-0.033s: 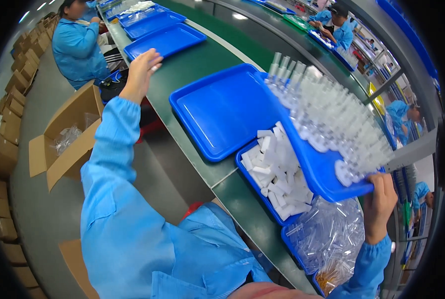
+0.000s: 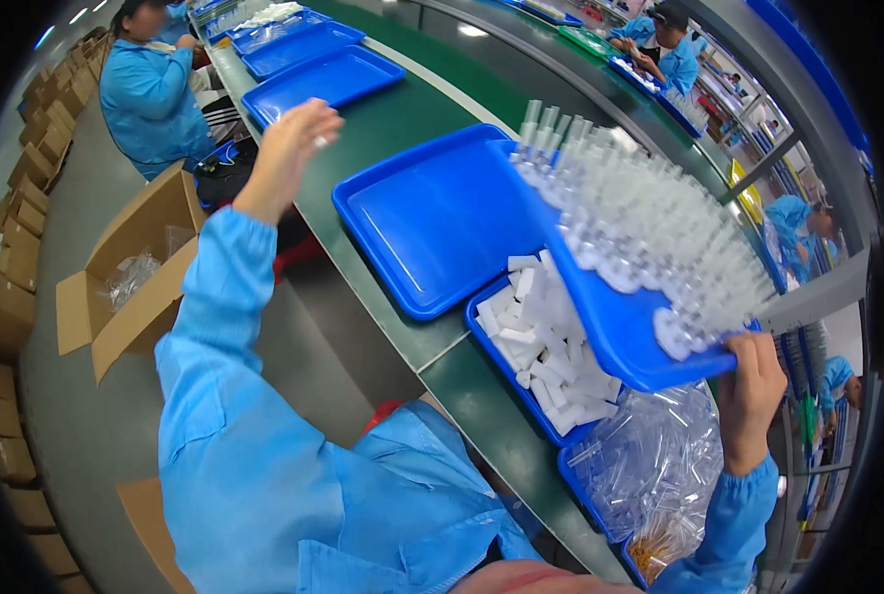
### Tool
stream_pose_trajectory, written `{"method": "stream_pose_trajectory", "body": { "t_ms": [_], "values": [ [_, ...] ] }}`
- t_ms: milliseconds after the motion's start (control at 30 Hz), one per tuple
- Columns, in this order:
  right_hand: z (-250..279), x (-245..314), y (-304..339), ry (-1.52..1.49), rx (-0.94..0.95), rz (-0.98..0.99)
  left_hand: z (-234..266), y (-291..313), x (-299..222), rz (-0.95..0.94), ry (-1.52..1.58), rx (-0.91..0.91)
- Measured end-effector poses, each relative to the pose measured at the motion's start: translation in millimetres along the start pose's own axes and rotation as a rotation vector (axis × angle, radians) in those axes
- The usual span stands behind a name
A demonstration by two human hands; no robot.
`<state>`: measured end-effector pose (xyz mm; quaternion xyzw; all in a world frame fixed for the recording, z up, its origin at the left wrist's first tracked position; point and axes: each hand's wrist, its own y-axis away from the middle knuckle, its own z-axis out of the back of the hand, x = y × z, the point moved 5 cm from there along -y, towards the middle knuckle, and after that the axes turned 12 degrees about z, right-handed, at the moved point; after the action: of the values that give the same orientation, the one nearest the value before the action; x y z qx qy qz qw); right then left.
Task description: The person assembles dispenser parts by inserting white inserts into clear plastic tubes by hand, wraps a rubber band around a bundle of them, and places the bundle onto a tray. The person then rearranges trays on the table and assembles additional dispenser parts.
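My right hand [image 2: 751, 401] grips the near right corner of a blue tray [image 2: 615, 332]. That tray carries many clear upright tubes [image 2: 650, 213] on round clear bases and is tilted above the table. Its far left edge overlaps an empty blue tray [image 2: 442, 223] lying on the green tabletop. My left hand [image 2: 298, 153] is raised off to the left, fingers stretched out and holding nothing. Behind it lies another blue tray [image 2: 338, 79]. Below the held tray sits a blue bin of white rectangular pieces [image 2: 541, 342].
A clear plastic bag of transparent parts [image 2: 650, 460] and a small container of orange-brown pieces [image 2: 650, 554] stand at the near right. An open cardboard box [image 2: 130, 272] stands on the floor at left. A grey metal post [image 2: 818, 297] rises at right. Co-workers in blue sit nearby.
The loaded tray and my right hand have shifted slightly to the left. My left hand has moved a little to the right.
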<state>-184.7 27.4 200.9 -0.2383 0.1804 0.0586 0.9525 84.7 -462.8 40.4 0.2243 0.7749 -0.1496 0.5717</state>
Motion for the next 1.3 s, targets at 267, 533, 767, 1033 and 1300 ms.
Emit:
{"method": "stream_pose_trajectory", "body": {
  "t_ms": [267,533,767,1033,1300],
  "values": [
    [-45.9,31.3,-59.9,-0.019,-0.107,0.231,-142.8,182.1,11.3,0.445,0.345,0.498],
    [-79.7,49.5,-77.9,-0.092,-0.093,0.280,-113.5,187.2,10.9,0.339,0.344,0.259],
    [-49.0,24.7,-37.4,-0.109,-0.052,0.089,-56.1,135.9,39.1,0.147,0.344,0.048],
    [-29.6,6.6,27.5,-0.103,0.088,-0.075,-35.3,119.8,68.5,0.135,0.208,0.045],
    [-14.2,20.6,23.9,-0.116,0.071,-0.048,-53.3,123.1,81.9,0.246,0.218,0.096]
  ]
}}
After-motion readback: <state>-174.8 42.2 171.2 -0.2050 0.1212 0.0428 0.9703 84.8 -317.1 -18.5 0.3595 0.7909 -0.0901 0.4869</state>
